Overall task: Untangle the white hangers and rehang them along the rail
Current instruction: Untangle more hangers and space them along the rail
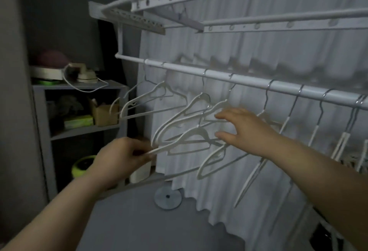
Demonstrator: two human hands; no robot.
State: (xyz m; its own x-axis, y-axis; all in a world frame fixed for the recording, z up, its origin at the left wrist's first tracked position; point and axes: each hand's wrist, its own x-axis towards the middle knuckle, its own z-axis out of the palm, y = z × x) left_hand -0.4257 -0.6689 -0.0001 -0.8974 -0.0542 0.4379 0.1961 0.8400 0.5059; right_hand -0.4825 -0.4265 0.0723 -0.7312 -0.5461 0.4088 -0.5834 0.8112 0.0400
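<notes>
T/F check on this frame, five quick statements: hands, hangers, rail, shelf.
1. The left hand pinches the end of a white hanger. True.
2. The right hand is closed in a fist around the rail. False: its fingers are spread, down among the hangers, below the rail.
3. The hangers in the middle are tangled together. True.
4. No hangers hang on the rail. False: several hang along it by their hooks.
5. The shelf stands to the right of the curtain. False: it stands to the left.
</notes>
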